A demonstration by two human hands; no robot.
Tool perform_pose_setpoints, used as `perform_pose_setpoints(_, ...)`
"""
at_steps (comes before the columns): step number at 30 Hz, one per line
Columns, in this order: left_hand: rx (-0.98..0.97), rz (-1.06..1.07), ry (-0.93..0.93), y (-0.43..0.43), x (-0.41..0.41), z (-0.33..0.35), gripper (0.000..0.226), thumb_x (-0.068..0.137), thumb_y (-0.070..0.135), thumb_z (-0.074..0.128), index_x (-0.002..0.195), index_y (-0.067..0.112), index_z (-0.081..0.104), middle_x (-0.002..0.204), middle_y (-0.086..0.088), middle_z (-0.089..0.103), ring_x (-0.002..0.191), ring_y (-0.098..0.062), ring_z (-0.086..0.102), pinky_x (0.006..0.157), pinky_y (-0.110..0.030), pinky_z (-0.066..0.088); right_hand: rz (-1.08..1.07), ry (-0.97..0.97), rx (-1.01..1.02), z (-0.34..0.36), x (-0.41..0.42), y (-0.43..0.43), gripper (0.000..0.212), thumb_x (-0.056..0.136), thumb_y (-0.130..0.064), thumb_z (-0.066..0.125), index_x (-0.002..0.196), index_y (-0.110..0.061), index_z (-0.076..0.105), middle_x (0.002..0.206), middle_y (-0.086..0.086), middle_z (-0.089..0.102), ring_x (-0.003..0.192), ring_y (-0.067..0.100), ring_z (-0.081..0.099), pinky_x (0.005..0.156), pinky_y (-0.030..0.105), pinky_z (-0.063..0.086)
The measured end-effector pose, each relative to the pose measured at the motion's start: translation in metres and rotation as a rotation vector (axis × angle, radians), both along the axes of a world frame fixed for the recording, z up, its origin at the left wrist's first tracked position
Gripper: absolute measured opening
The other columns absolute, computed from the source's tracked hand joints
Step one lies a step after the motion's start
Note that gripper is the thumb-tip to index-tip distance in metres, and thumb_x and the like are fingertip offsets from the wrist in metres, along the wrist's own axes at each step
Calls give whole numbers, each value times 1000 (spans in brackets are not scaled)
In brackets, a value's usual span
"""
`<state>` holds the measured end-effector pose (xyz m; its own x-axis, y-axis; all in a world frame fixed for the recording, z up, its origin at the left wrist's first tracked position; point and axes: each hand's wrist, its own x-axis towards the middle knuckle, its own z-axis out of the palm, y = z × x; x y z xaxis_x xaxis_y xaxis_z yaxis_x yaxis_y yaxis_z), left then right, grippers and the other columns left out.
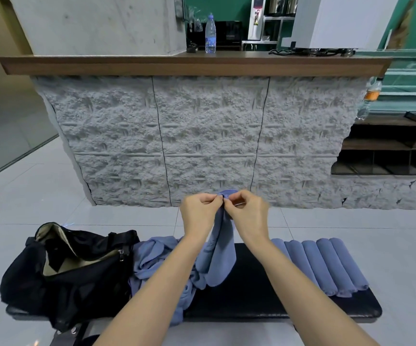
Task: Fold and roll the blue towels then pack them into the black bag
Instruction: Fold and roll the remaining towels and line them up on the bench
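My left hand (199, 213) and my right hand (248, 212) are raised together above the black bench (264, 303), both pinching the top edge of one blue towel (220, 255) that hangs down between my forearms. A loose heap of blue towels (152, 258) lies on the bench under my left arm. Several rolled blue towels (327, 265) lie side by side on the bench's right part. The black bag (59, 270) sits on the bench's left end with its mouth open, showing a beige lining.
A rough grey stone counter front (202, 136) with a wooden top (192, 63) stands just beyond the bench. A water bottle (210, 33) stands on it. Grey tiled floor (27, 196) surrounds the bench; dark shelves (387, 148) are at the right.
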<state>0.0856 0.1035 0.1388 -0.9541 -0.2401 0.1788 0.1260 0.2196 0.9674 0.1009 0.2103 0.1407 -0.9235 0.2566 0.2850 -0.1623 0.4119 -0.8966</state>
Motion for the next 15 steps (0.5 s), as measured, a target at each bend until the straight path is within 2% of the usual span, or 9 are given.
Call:
perform_pose_setpoints(2, 9, 7, -5, 0, -1, -5, 24, 80, 18, 69, 61, 3, 69, 62, -18, 65, 55, -14, 48, 54, -31, 38, -1, -12, 7, -2, 3, -2, 9, 82, -18, 68, 74, -17, 66, 68, -8, 67, 67, 8, 64, 67, 32, 53)
perform_pose_setpoints(4, 29, -3, -11, 1, 0, -9, 32, 82, 21, 68, 59, -1, 63, 57, -23, 57, 53, -14, 39, 53, -30, 32, -13, -15, -7, -4, 5, -4, 10, 82, -16, 67, 73, -18, 65, 68, -10, 66, 67, 5, 63, 67, 30, 53)
perform_pose_setpoints(6, 29, -56, -18, 1, 4, -10, 32, 84, 25, 69, 61, 2, 66, 55, -14, 58, 53, -12, 45, 53, -28, 35, -4, -5, -27, -6, 5, -3, 13, 84, -14, 66, 74, -22, 65, 69, -11, 67, 70, 5, 65, 69, 28, 54)
perform_pose_setpoints(8, 155, -175, -60, -3, 7, -8, 10, 82, 20, 72, 76, 12, 75, 70, -5, 72, 67, -10, 66, 61, -21, 49, 74, -18, -115, -7, 6, 2, 19, 87, -8, 61, 78, -22, 68, 74, -3, 71, 73, 13, 68, 72, 29, 56)
perform_pose_setpoints(9, 227, -235, -88, -6, 8, -7, 3, 81, 13, 73, 83, 13, 75, 79, -4, 74, 76, -11, 69, 67, -20, 52, 141, -46, -206, -5, 8, 5, 20, 89, -3, 58, 83, -18, 69, 78, 2, 72, 75, 17, 70, 72, 29, 57)
perform_pose_setpoints(11, 233, -271, -106, -14, 5, -9, 12, 81, 2, 70, 89, 11, 72, 85, -3, 74, 80, -11, 69, 74, -22, 53, 256, -83, -356, 0, 14, 14, 20, 91, 3, 53, 91, -9, 69, 83, 10, 71, 73, 17, 69, 66, 25, 57)
perform_pose_setpoints(13, 179, -264, -80, -23, 3, -9, 15, 83, -3, 66, 93, 7, 70, 85, 1, 71, 76, -3, 67, 75, -18, 51, 214, -7, -326, 3, 16, 33, 23, 90, 4, 54, 87, -14, 68, 83, 7, 69, 70, 12, 64, 60, 23, 56)
perform_pose_setpoints(15, 156, -311, -48, -31, 2, -7, 19, 84, -8, 61, 90, 8, 70, 84, 5, 70, 75, 4, 65, 74, -11, 49, 146, 58, -126, 4, 13, 58, 20, 88, -1, 60, 88, -20, 67, 86, -2, 67, 76, 9, 59, 63, 24, 55)
